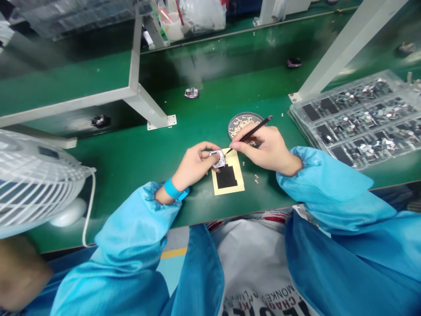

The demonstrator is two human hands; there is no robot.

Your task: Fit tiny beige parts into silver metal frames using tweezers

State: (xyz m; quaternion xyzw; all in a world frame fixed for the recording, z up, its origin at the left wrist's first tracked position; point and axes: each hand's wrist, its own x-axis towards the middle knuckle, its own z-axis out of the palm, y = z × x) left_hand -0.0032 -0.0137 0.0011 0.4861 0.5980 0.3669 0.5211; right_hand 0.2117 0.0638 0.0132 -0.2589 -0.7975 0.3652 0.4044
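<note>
Between the thumb and fingers of my left hand (195, 164) is a small white device casing (217, 159), held over the upper left of a yellow sheet (241, 182). Black pieces (226, 177) lie on that sheet. My right hand (268, 149) pinches dark tweezers (256, 129), whose thin tip points down to the left, close beside the casing. Whether the tip holds anything is too small to tell. Behind my right hand stands a round dish (234, 123) of small pale parts, partly covered by the hand.
A clear compartment tray (304, 127) of small components lies at the right. A white fan (36, 184) stands at the left. Shelf legs (148, 105) rise from the green bench (197, 210). Another casing (191, 92) lies farther back. Someone's blurred arm shows at the lower left.
</note>
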